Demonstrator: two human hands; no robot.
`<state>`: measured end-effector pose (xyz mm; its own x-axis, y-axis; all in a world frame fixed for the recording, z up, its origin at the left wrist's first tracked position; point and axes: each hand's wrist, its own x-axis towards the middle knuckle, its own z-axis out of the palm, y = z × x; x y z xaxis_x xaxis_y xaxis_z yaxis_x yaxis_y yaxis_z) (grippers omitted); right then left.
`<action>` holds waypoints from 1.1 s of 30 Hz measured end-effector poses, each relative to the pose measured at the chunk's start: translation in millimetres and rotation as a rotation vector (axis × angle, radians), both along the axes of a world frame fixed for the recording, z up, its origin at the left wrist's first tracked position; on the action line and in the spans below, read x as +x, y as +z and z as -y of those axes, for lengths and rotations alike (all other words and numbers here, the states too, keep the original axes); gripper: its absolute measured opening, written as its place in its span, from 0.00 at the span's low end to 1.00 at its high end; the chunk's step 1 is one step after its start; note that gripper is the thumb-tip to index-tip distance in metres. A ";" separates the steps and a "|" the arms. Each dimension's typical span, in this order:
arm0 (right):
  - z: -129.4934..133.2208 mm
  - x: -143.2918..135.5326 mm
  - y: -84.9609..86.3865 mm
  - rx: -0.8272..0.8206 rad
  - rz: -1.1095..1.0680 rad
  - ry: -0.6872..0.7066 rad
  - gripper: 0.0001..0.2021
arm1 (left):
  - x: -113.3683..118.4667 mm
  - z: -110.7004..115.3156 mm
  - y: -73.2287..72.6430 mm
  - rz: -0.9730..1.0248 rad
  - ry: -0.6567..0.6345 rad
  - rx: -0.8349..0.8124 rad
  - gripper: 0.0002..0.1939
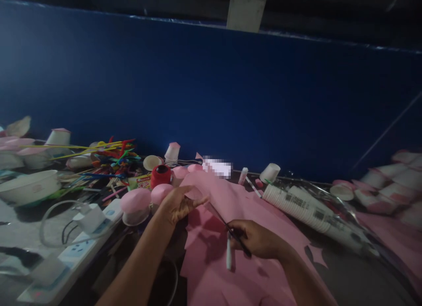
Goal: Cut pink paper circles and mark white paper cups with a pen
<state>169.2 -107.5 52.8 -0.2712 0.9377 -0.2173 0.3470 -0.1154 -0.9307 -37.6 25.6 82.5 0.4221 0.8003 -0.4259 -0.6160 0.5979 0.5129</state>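
Observation:
My left hand [181, 205] is closed lightly on a small pink paper piece [195, 193], above a large spread of pink paper [227, 187]. Wrapped in my right hand [253, 238] is a slim dark tool [220, 216] with a narrow, paler end pointing up and left toward my left fingertips. The dimness hides its exact kind. Directly below the right fingers is a white pen-like stick [228, 255]; whether the hand also grips it I cannot tell. Beside my left wrist stands a paper cup with a pink top [135, 202].
A power strip [77, 251] with plugs and cables lies at left, near a white bowl [31, 187] and colourful pipe cleaners [121, 154]. A red round object [161, 176] sits behind my left hand. Stacked paper cups [296, 207] lie at right. A blue panel [211, 90] rises behind.

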 end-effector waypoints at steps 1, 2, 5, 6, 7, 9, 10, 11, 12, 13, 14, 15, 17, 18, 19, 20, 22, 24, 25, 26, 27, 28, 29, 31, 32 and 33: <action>0.0 2.2 0.5 -0.007 -0.021 0.008 0.11 | 0.5 0.6 -0.9 0.001 -0.040 0.032 0.15; 0.2 4.7 2.1 -0.011 -0.051 0.013 0.12 | 1.1 1.1 -1.9 -0.006 -0.087 0.065 0.14; 1.4 13.2 11.0 0.003 -0.150 -0.009 0.16 | 2.2 3.2 -4.2 0.003 -0.198 0.120 0.14; 2.0 15.9 14.2 0.021 -0.179 -0.018 0.18 | 2.0 3.8 -5.0 0.015 -0.217 0.145 0.14; 2.6 18.5 17.1 0.038 -0.209 -0.019 0.19 | 1.5 4.3 -5.8 0.023 -0.226 0.174 0.14; 3.9 22.8 21.2 0.043 -0.275 0.004 0.21 | -0.3 4.6 -7.9 0.052 -0.244 0.245 0.14; 4.6 24.5 22.5 0.031 -0.309 0.018 0.21 | -1.5 4.3 -9.2 0.071 -0.264 0.279 0.14; 5.3 25.8 23.4 0.014 -0.340 0.025 0.21 | -2.7 3.9 -10.6 0.088 -0.291 0.307 0.14; 6.1 26.8 23.9 -0.008 -0.365 0.024 0.20 | -3.9 3.4 -11.9 0.099 -0.325 0.327 0.14; 6.9 27.5 24.1 -0.025 -0.383 0.016 0.20 | -4.8 3.0 -13.0 0.105 -0.351 0.346 0.14; 7.6 27.8 24.1 -0.024 -0.402 0.000 0.20 | -5.4 2.9 -13.8 0.105 -0.362 0.359 0.13; 7.9 27.7 23.7 0.004 -0.428 -0.025 0.21 | -5.6 3.0 -14.3 0.100 -0.360 0.367 0.12; 7.0 26.2 21.7 0.125 -0.504 -0.101 0.24 | -5.0 4.0 -14.4 0.083 -0.345 0.375 0.11; 5.4 24.6 19.8 0.207 -0.540 -0.155 0.24 | -4.2 4.6 -14.2 0.070 -0.339 0.373 0.11; 3.2 22.3 17.3 0.290 -0.557 -0.218 0.24 | -3.2 5.2 -13.8 0.048 -0.335 0.366 0.11; 0.4 19.3 14.1 0.364 -0.545 -0.290 0.22 | -2.0 5.7 -13.4 0.017 -0.329 0.351 0.12; -5.8 11.5 6.0 0.458 -0.427 -0.415 0.19 | 0.9 6.3 -12.0 -0.046 -0.295 0.305 0.13; -11.3 2.2 -3.0 0.485 -0.250 -0.454 0.19 | 4.1 6.7 -9.7 -0.101 -0.238 0.223 0.12; -13.2 -2.5 -7.3 0.468 -0.179 -0.437 0.20 | 5.6 7.0 -8.4 -0.120 -0.202 0.178 0.11; -14.7 -7.0 -11.2 0.448 -0.129 -0.423 0.20 | 7.2 7.5 -7.1 -0.128 -0.160 0.141 0.09; -15.8 -11.0 -14.7 0.424 -0.099 -0.412 0.21 | 8.7 8.3 -6.0 -0.128 -0.118 0.119 0.07; -16.6 -14.5 -17.6 0.404 -0.084 -0.409 0.21 | 10.3 9.4 -5.4 -0.122 -0.079 0.112 0.05; -17.2 -17.3 -20.2 0.388 -0.080 -0.406 0.21 | 12.1 10.8 -5.4 -0.114 -0.048 0.120 0.04; -18.6 -21.3 -24.2 0.364 -0.081 -0.388 0.20 | 16.2 14.3 -7.6 -0.115 0.000 0.153 0.04; -19.4 -22.6 -25.8 0.361 -0.079 -0.380 0.19 | 18.6 16.4 -9.8 -0.126 0.008 0.161 0.05; -20.3 -23.5 -27.3 0.359 -0.076 -0.376 0.19 | 21.4 18.7 -12.5 -0.137 0.015 0.165 0.05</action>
